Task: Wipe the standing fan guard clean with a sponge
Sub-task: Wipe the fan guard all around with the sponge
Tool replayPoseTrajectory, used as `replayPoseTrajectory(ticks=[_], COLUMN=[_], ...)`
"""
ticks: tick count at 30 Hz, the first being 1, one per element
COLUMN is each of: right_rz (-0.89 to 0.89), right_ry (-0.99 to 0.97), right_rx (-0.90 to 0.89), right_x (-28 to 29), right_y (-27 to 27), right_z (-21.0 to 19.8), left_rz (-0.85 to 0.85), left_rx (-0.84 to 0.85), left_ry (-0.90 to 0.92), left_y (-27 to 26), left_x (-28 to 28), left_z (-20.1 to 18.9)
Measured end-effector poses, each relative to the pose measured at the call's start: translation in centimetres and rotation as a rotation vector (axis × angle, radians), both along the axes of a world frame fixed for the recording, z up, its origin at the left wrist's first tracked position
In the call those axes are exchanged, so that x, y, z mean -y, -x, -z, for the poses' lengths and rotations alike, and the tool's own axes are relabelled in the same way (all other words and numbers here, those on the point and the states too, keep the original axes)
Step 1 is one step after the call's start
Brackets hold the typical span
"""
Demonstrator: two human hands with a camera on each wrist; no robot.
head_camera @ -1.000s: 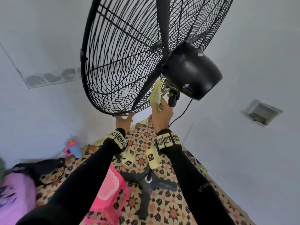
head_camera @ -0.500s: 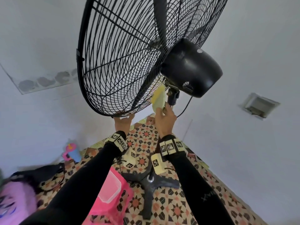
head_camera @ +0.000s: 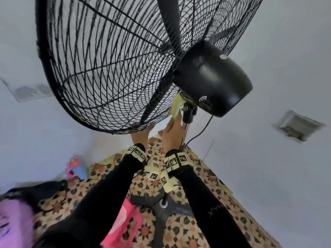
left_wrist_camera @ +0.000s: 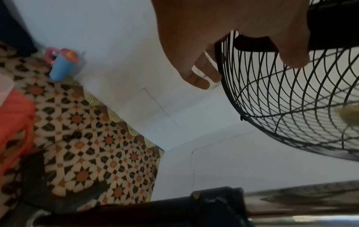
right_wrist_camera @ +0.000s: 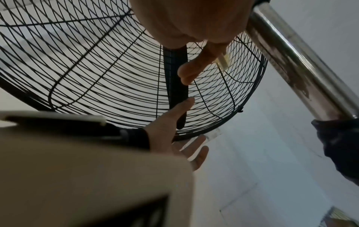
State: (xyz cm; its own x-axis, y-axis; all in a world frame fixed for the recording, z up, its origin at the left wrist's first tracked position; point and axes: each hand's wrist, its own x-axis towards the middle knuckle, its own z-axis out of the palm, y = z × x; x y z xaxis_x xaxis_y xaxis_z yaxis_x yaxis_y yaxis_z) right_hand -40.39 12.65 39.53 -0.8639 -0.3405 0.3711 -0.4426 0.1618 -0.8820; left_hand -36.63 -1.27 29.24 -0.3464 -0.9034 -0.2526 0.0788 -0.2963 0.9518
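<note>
- Overhead in the head view, both black-sleeved arms reach up. The left hand (head_camera: pixel 141 134) cups the lowest rim of the fan guard (head_camera: pixel 100 72) with near-straight fingers, thumb on the near side. The right hand (head_camera: pixel 172 133) pinches a yellow sponge (head_camera: pixel 176 106) and presses it against the guard wires beside the black motor housing (head_camera: pixel 213 77). The sponge is a flat slab whose long axis runs on from the fingertips, up toward the motor. The guard is a round black wire cage, tilted, facing away to the left; a dark blade (head_camera: pixel 170 24) shows inside.
- Left wrist view: the left hand (left_wrist_camera: pixel 204 46) straddles the guard's rim (left_wrist_camera: pixel 229 95), fingers loosely extended beyond it and thumb on the wire face. The sponge (left_wrist_camera: pixel 349 116) shows as a blurred yellow patch through the wires, well apart from these fingers. A chrome pole (left_wrist_camera: pixel 303 204) crosses below; patterned floor tiles (left_wrist_camera: pixel 93 145) lie far under.
- Right wrist view: the right hand (right_wrist_camera: pixel 198 46) has fingers curled on the sponge (right_wrist_camera: pixel 223 61), of which only a pale edge shows. The smooth, stained chrome pole (right_wrist_camera: pixel 297 61) slants just beside the knuckles. Below the fingertips, the left hand (right_wrist_camera: pixel 174 138) lies open at the rim.
</note>
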Motion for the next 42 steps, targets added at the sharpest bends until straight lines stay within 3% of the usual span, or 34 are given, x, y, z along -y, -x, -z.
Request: replayPoseTrajectory(ticks=[4, 9, 11, 15, 17, 22, 24, 31, 37, 42], right_rz=[-0.040, -0.098, -0.079, 0.026, 0.006, -0.114, -0.133, -0.016, -0.097, -0.032], right_ry=[-0.006, -0.221, -0.150, -0.089, -0.075, -0.233, -0.160, -0.003, -0.077, -0.027], right_rx=[-0.014, 0.041, 0.020, -0.021, -0.051, -0.014, 0.027, -0.039, 0.209, 0.036], right_x=[0.0, 0.2, 0.6, 0.8, 0.3, 0.3, 0.1, 0.1, 0.6, -0.9], right_y=[0.5, 1.6, 1.6, 1.3, 0.2, 1.2, 1.5, -0.3, 1.3, 0.0], right_z=[0.5, 3.6, 3.9, 2.1, 1.1, 3.3, 3.6, -1.4, 2.2, -0.3], left_rz=[0.019, 0.044, 0.038, 0.065, 0.071, 0.048, 0.056, 0.054, 0.064, 0.062], left_rx=[0.065, 0.201, 0.179, 0.216, 0.254, 0.275, 0.265, 0.274, 0.240, 0.258], left_ry=[0.100, 0.305, 0.353, 0.290, 0.286, 0.244, 0.230, 0.161, 0.143, 0.171], left_y=[-1.3, -2.1, -1.9, -2.1, -2.1, -1.9, -1.7, -1.1, -1.1, -1.1], left_x=[-0.2, 0.4, -0.1, -0.8, -0.6, 0.8, 1.0, 2.2, 2.1, 2.0], left_z=[-1.3, -0.1, -0.6, -1.6, -1.5, 0.3, 0.8, 2.1, 2.0, 1.9])
